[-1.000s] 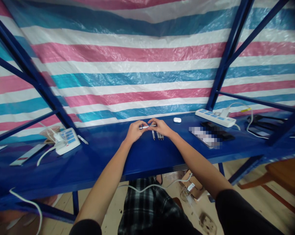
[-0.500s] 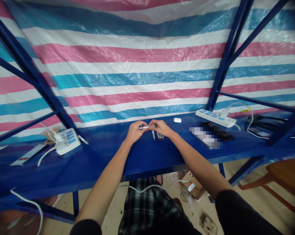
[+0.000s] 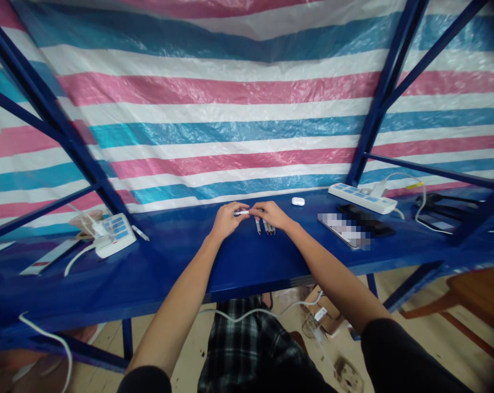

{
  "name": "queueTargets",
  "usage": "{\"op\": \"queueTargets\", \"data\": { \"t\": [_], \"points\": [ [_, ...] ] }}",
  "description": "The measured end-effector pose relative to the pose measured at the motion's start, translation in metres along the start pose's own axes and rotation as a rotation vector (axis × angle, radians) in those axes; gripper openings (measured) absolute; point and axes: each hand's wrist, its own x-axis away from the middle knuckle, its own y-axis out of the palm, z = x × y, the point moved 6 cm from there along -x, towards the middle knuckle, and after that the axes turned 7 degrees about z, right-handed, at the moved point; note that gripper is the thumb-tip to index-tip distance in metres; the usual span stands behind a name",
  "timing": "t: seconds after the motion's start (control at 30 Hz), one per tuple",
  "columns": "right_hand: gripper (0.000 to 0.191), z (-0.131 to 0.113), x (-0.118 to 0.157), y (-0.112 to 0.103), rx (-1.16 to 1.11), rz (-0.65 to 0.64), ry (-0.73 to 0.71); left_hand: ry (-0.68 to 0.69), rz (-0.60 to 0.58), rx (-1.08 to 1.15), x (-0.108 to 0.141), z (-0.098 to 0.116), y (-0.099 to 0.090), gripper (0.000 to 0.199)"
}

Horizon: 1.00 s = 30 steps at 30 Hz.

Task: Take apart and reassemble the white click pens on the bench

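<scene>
The right hand (image 3: 272, 214) has tightened its pinch over the pen (image 3: 242, 212) — the dark stretch visible a second ago is now mostly covered. The camera's view has shifted slightly too — everything sits a touch further right.

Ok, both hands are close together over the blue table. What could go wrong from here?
Slipping: the slim white pen-shaped piece sits between the left hand and right hand, so it could drop onto the glossy blue table if a grip loosens.
Knocking: the slim pale pens with dark tips lie close by the right hand, which might push them out of place.
</scene>
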Motion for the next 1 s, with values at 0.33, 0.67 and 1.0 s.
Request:
{"op": "queueTargets", "data": {
  "t": [0.33, 0.67, 1.0],
  "points": [
    [0.029, 0.007, -0.001, 0.002, 0.017, -0.049, 0.069, 0.084, -0.065, -0.162, 0.002, 0.001, 0.002, 0.016],
    [0.047, 0.006, 0.002, 0.004, -0.132, -0.079, 0.152, 0.292, -0.002, -0.285, -0.001, 0.016, -0.004, 0.017],
    [0.057, 0.011, -0.003, 0.01, -0.867, 0.1, 0.346, 0.411, 0.101, -0.14, 0.001, 0.045, -0.002, 0.023]
  ]
}}
